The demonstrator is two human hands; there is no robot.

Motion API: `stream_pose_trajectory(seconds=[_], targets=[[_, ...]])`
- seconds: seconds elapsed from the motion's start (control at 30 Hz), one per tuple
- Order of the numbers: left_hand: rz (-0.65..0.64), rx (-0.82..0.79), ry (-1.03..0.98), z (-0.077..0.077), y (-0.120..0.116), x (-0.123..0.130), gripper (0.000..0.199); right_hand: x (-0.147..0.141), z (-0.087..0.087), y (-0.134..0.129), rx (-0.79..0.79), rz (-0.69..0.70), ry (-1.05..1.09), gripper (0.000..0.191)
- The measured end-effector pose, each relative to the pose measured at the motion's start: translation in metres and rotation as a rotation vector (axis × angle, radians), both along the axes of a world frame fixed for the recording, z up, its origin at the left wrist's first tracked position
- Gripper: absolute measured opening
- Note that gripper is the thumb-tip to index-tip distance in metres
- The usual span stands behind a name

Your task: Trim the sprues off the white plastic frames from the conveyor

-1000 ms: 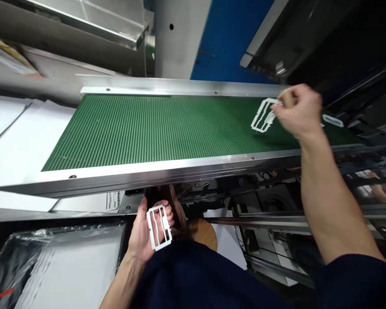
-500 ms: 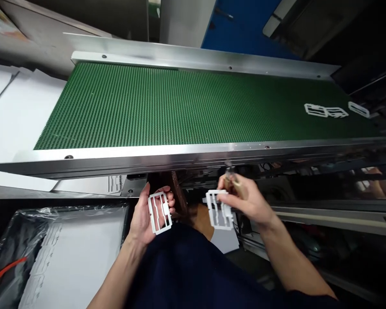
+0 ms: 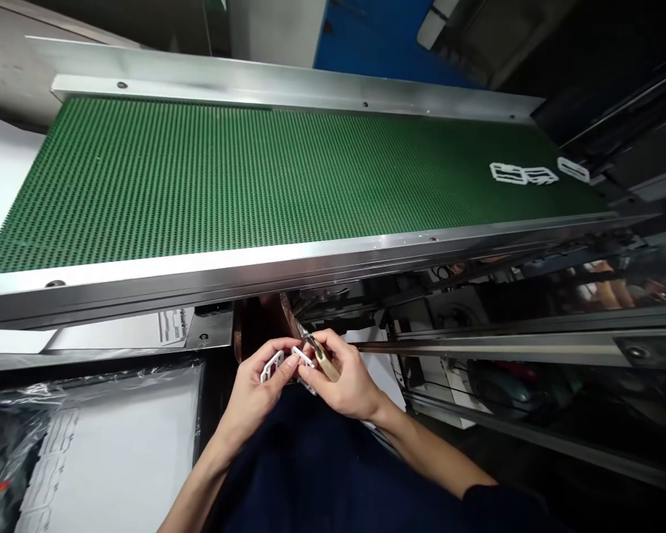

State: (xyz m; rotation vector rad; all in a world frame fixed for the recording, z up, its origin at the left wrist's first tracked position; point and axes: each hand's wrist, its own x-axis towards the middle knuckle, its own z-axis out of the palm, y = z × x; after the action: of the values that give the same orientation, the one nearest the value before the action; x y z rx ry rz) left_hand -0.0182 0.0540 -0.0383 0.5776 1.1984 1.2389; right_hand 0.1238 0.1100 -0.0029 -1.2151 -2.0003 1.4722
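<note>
My left hand [image 3: 252, 385] is closed on a thin white plastic frame [image 3: 271, 366], tilted so that its openings show at a slant. A second white plastic frame [image 3: 303, 357] is seen nearly edge-on between the two hands, with fingers of both at it. My right hand [image 3: 348, 376] wraps around a pair of nippers [image 3: 327, 363] with tan handles, their metal jaws pointing up and to the left. The right thumb and fingertips press against the second frame. Fingers partly cover both frames, and the hands almost touch in front of my dark clothing.
Beyond my hands runs a green ribbed conveyor belt [image 3: 244, 178] with metal side rails [image 3: 255, 259]. Several white frames [image 3: 509, 174] lie at its right end. At lower left, a plastic-lined box [image 3: 138, 437] holds white sheets and stacked frames [image 3: 44, 474]. Metal rails [image 3: 505, 348] stand on the right.
My hands have come together from apart; the right hand brought its frame and nippers left beside the left hand's frame. Both frames are now turned more edge-on. The camera view has shifted right.
</note>
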Motion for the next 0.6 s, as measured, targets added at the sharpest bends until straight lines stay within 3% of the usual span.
stream_pose_trajectory(seconds=[0.27, 0.47, 0.6], targets=[[0.031, -0.061, 0.078, 0.000, 0.000, 0.001, 0.021, 0.005, -0.005, 0.005, -0.166, -0.068, 0.175, 0.018], [0.173, -0.243, -0.353, -0.007, 0.003, -0.002, 0.024, 0.015, -0.010, 0.014, -0.216, -0.134, 0.294, 0.019], [0.243, -0.265, -0.574, -0.012, 0.006, -0.006, 0.013, 0.019, -0.017, 0.010, -0.215, -0.112, 0.336, 0.020]])
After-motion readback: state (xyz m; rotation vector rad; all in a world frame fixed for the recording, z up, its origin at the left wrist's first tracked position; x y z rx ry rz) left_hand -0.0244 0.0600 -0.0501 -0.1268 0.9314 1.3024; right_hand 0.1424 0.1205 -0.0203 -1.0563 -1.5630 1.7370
